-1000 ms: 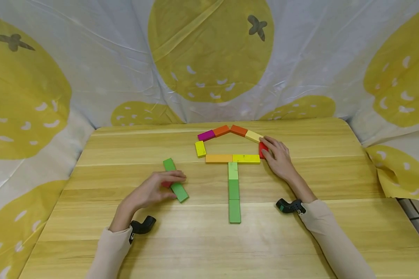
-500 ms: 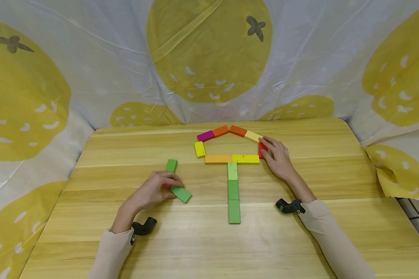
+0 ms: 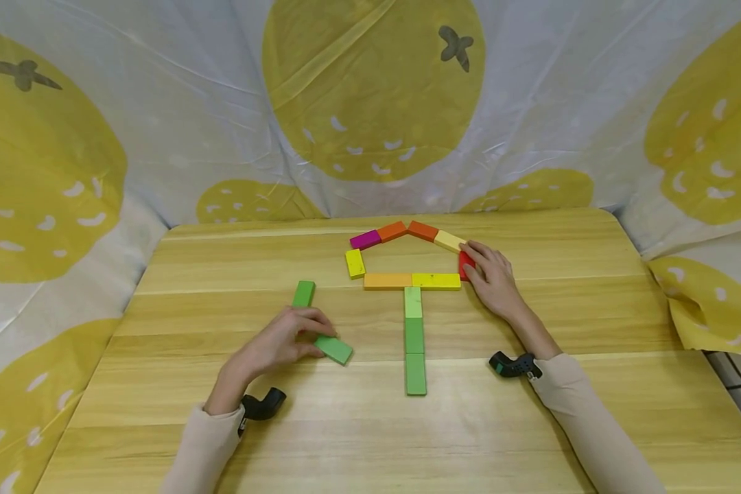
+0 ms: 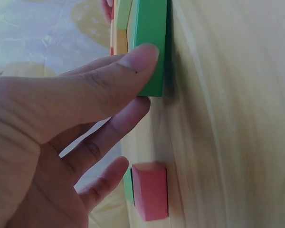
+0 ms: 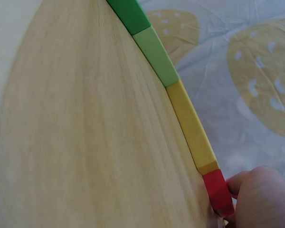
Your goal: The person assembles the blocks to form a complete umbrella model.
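My left hand pinches a green wooden block by one end, left of the column of green blocks. In the left wrist view, the thumb lies on that green block, close over the wood. A pinkish-red block and another green block lie beside this hand; the head view hides the pinkish one. My right hand holds a red block between thumb and fingers at the right side of the outline. That red block stands against the end of a yellow block in the right wrist view.
An orange block and a yellow block form a bar above the column. Purple, orange-red and pale yellow blocks make a peak above it. A patterned cloth hangs behind the wooden table.
My left hand has taken hold of the green block and shifted it slightly right, turning it away from the other green block. The right hand stays at the red block.
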A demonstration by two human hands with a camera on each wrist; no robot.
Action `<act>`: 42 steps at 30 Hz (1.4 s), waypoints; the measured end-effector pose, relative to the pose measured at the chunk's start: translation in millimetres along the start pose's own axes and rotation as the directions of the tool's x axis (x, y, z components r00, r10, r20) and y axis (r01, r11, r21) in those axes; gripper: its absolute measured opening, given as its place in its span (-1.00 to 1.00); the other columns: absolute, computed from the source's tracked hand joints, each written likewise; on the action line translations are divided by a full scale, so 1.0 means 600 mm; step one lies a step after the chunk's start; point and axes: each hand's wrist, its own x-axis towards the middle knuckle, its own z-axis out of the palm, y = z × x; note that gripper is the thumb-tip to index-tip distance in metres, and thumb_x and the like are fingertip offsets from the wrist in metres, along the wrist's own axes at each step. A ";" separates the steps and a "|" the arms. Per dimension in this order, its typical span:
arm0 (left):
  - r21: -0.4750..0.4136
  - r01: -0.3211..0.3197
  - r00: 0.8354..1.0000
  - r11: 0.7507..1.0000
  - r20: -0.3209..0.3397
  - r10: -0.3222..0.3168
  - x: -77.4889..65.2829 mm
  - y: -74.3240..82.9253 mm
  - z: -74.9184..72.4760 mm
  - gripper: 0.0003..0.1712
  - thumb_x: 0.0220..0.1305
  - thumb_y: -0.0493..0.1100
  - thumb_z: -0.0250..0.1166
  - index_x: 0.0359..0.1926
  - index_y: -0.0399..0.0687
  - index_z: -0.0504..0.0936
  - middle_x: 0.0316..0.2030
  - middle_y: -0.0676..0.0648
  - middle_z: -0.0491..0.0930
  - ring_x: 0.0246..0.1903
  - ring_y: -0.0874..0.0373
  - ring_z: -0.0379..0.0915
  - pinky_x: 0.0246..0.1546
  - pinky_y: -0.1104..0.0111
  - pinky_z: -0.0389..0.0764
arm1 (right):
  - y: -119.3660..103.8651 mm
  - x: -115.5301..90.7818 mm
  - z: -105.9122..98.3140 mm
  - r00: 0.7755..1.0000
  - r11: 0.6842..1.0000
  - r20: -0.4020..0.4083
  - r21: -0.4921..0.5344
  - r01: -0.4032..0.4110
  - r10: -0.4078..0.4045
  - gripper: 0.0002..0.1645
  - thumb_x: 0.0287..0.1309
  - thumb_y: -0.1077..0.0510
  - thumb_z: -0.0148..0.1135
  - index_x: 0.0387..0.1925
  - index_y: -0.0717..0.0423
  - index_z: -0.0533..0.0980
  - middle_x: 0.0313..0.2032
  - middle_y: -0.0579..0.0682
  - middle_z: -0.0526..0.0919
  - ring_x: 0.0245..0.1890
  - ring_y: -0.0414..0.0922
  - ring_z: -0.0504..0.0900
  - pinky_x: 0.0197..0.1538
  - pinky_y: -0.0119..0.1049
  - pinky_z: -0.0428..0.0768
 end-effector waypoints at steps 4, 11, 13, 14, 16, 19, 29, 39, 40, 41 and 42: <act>-0.049 -0.051 0.999 0.997 0.016 0.052 0.006 0.019 0.013 -0.68 0.09 -0.34 0.57 -0.08 -0.12 0.82 -0.08 0.00 0.73 -0.03 0.10 0.63 0.04 0.24 0.68 | -0.001 0.000 -0.002 1.000 1.000 -0.006 0.001 0.003 -0.003 -0.44 0.56 0.15 0.03 0.47 0.22 0.37 0.47 0.31 0.33 0.47 0.31 0.26 0.56 0.36 -0.13; -0.106 -0.053 0.994 0.993 0.094 0.063 0.013 0.063 0.044 -0.67 0.15 -0.22 0.57 -0.04 0.07 0.80 -0.04 0.14 0.68 0.04 0.22 0.55 0.20 0.24 0.54 | -0.001 0.000 -0.002 1.000 1.000 -0.008 0.006 0.003 -0.003 -0.44 0.56 0.14 0.02 0.47 0.22 0.37 0.48 0.31 0.33 0.48 0.31 0.25 0.56 0.37 -0.13; -0.125 -0.054 0.990 0.991 0.123 0.069 0.015 0.073 0.052 -0.68 0.14 -0.21 0.57 -0.05 0.09 0.80 -0.04 0.15 0.67 0.05 0.24 0.54 0.22 0.22 0.53 | -0.001 0.000 -0.002 1.000 1.000 -0.008 0.007 0.002 -0.002 -0.44 0.56 0.14 0.02 0.47 0.21 0.37 0.48 0.30 0.33 0.48 0.31 0.25 0.56 0.37 -0.13; -0.137 -0.055 0.987 0.989 0.140 0.074 0.017 0.078 0.056 -0.68 0.14 -0.21 0.57 -0.05 0.09 0.79 -0.04 0.15 0.67 0.05 0.25 0.53 0.23 0.22 0.53 | -0.001 -0.001 -0.002 1.000 1.000 -0.007 0.007 0.002 -0.002 -0.44 0.56 0.14 0.02 0.47 0.22 0.37 0.48 0.31 0.33 0.48 0.31 0.25 0.56 0.37 -0.13; -0.157 -0.063 0.982 0.986 0.166 0.090 0.020 0.085 0.066 -0.67 0.14 -0.20 0.58 -0.05 0.10 0.79 -0.04 0.15 0.67 0.05 0.27 0.52 0.25 0.23 0.51 | -0.001 -0.001 -0.002 1.000 1.000 -0.006 0.006 0.000 0.000 -0.44 0.56 0.14 0.02 0.47 0.22 0.37 0.48 0.31 0.32 0.48 0.31 0.25 0.56 0.37 -0.13; -0.175 -0.085 0.976 0.981 0.185 0.118 0.027 0.090 0.080 -0.67 0.13 -0.19 0.59 -0.06 0.09 0.79 -0.05 0.13 0.68 0.03 0.31 0.53 0.24 0.28 0.51 | 0.000 -0.002 -0.001 1.000 1.000 -0.006 0.005 0.000 0.000 -0.44 0.56 0.15 0.02 0.47 0.23 0.37 0.48 0.31 0.33 0.48 0.32 0.25 0.56 0.37 -0.13; -0.198 -0.075 0.977 0.977 0.182 0.112 0.036 0.088 0.109 -0.68 0.12 -0.16 0.60 -0.07 0.05 0.79 -0.06 0.12 0.67 0.01 0.34 0.53 0.23 0.33 0.53 | -0.002 -0.003 0.001 1.000 1.000 -0.003 0.003 0.007 -0.007 -0.45 0.55 0.16 0.02 0.47 0.24 0.37 0.48 0.32 0.33 0.48 0.32 0.25 0.56 0.38 -0.12; -0.181 -0.071 0.980 0.981 0.173 0.103 0.037 0.090 0.112 -0.66 0.06 -0.16 0.63 -0.11 0.07 0.80 -0.10 0.14 0.68 -0.01 0.37 0.55 0.25 0.29 0.49 | -0.005 -0.002 -0.001 1.000 1.000 -0.009 0.001 0.009 -0.009 -0.45 0.55 0.17 0.03 0.46 0.24 0.38 0.47 0.32 0.34 0.48 0.32 0.26 0.56 0.37 -0.11; -0.174 -0.072 0.979 0.982 0.175 0.103 0.038 0.091 0.113 -0.66 0.05 -0.16 0.63 -0.11 0.08 0.80 -0.10 0.15 0.68 -0.01 0.37 0.55 0.25 0.29 0.48 | -0.004 -0.002 -0.001 1.000 1.000 -0.008 0.001 0.008 -0.008 -0.45 0.55 0.16 0.02 0.46 0.24 0.38 0.47 0.32 0.33 0.48 0.32 0.25 0.56 0.37 -0.11; -0.166 -0.073 0.979 0.983 0.177 0.102 0.038 0.093 0.113 -0.66 0.05 -0.15 0.64 -0.11 0.09 0.80 -0.10 0.15 0.68 -0.02 0.38 0.55 0.25 0.28 0.46 | -0.004 -0.002 -0.002 1.000 1.000 -0.007 0.002 0.006 -0.006 -0.45 0.55 0.16 0.02 0.46 0.24 0.38 0.47 0.32 0.33 0.48 0.32 0.25 0.56 0.37 -0.12; -0.160 -0.070 0.979 0.985 0.180 0.099 0.038 0.094 0.114 -0.66 0.05 -0.14 0.64 -0.11 0.09 0.80 -0.10 0.16 0.68 -0.03 0.39 0.54 0.25 0.29 0.45 | -0.004 -0.002 -0.002 1.000 1.000 -0.007 0.004 0.005 -0.004 -0.45 0.55 0.16 0.02 0.46 0.24 0.38 0.48 0.31 0.33 0.48 0.32 0.25 0.56 0.37 -0.12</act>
